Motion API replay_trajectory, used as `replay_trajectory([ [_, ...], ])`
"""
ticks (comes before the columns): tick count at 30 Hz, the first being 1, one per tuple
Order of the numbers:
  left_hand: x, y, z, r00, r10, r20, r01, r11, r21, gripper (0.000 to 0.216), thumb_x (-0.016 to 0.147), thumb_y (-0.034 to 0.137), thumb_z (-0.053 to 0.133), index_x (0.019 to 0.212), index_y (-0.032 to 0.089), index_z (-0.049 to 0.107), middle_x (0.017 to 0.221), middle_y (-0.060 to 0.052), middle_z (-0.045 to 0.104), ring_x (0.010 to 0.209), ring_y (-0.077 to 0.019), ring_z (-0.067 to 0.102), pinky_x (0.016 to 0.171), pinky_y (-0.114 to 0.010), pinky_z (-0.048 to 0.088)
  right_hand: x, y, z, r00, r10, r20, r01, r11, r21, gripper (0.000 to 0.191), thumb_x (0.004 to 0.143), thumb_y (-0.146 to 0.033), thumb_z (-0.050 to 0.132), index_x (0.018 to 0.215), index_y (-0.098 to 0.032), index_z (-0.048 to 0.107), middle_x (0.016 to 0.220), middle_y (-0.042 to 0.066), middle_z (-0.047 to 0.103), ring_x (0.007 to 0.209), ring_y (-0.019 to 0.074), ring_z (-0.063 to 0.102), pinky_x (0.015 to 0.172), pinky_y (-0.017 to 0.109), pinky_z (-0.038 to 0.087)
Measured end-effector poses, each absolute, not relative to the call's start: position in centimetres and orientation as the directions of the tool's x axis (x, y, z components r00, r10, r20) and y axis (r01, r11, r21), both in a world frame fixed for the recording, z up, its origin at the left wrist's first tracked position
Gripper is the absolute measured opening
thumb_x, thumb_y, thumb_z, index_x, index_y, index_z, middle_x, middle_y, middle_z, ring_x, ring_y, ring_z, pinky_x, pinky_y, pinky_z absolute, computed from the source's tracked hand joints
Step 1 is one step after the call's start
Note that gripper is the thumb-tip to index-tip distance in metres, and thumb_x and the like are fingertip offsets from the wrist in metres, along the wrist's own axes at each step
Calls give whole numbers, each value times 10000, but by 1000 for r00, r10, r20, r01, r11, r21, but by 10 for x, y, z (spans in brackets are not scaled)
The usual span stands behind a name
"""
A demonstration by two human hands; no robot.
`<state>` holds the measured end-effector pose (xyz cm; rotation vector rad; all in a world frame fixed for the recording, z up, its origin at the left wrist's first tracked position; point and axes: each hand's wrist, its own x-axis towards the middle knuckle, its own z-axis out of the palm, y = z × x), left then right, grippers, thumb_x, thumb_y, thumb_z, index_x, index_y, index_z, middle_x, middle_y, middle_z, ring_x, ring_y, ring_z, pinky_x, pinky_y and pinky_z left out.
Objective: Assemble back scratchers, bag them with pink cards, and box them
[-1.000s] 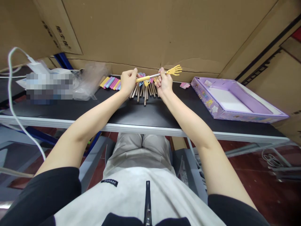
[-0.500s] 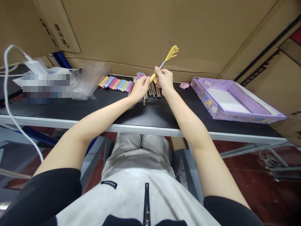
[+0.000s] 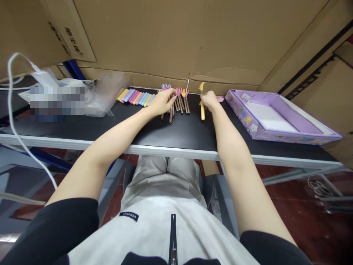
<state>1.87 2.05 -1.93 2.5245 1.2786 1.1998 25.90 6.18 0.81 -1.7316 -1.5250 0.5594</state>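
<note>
In my right hand (image 3: pixel 210 100) is a yellow back scratcher (image 3: pixel 203 112), its small hand-shaped head pointing away from me and its yellow handle toward me, low over the black table. My fingers are closed around its middle. My left hand (image 3: pixel 162 102) hovers at the metal-shafted back scratcher heads (image 3: pixel 181 105), thumb and fingers apart, and hides some of them. These pieces have pink, yellow and blue claw ends with shafts toward me. A row of yellow, blue and pink handles (image 3: pixel 136 97) lies just left of my left hand.
A shallow purple box (image 3: pixel 257 129) stands at the right on the black table (image 3: pixel 182 136). Small pink cards (image 3: pixel 220 99) lie beside my right hand. Clear plastic bags (image 3: pixel 100 97) and a white cable (image 3: pixel 12 106) are at the left. Cardboard (image 3: pixel 198 44) walls the back.
My left hand has come off the yellow back scratcher and moved slightly left. My right hand has carried it right and down toward the table, and it now looks shorter.
</note>
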Motion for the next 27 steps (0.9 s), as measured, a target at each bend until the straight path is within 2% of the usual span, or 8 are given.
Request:
replay_trajectory([
  [2, 18, 21, -20, 386, 704, 596, 657, -663, 358, 191, 969, 233, 526, 1098, 170, 652, 950, -93, 719, 930, -240, 670, 910, -367, 508, 257, 59, 5, 140, 978, 151, 788, -18, -615, 263, 972, -98, 495, 1107, -6, 701, 965, 218, 723, 985, 304, 725, 969, 477, 565],
  [4, 19, 22, -22, 419, 695, 584, 649, -680, 342, 189, 960, 213, 529, 1094, 165, 653, 948, -97, 724, 915, -238, 682, 902, -371, 517, 252, 56, 5, 92, 985, 144, 878, -12, -478, 313, 967, -70, 493, 1183, 21, 701, 1160, 274, 712, 1192, 341, 685, 1072, 444, 515],
  [7, 19, 23, -24, 460, 675, 577, 629, -706, 325, 199, 946, 205, 540, 1103, 164, 656, 943, -97, 731, 897, -235, 694, 891, -373, 529, 247, 53, 5, 47, 990, 130, 928, 5, -372, 394, 981, -73, 463, 1291, 52, 672, 1308, 301, 664, 1314, 363, 624, 1128, 424, 474],
  [20, 19, 22, -23, 511, 650, 563, 585, -743, 325, 215, 906, 181, 545, 1060, 166, 693, 886, -72, 742, 872, -215, 703, 868, -342, 541, 245, 55, -1, 70, 986, 151, 932, -10, -363, 421, 943, -101, 526, 1321, 18, 665, 1333, 280, 655, 1301, 376, 622, 1111, 460, 482],
  [27, 21, 17, -20, 509, 670, 541, 624, -720, 304, 231, 900, 177, 511, 1024, 151, 705, 892, -81, 747, 853, -213, 699, 850, -338, 533, 243, 52, -2, 93, 983, 157, 944, -37, -328, 439, 951, -113, 523, 1354, 13, 643, 1345, 284, 643, 1308, 394, 621, 1093, 454, 495],
])
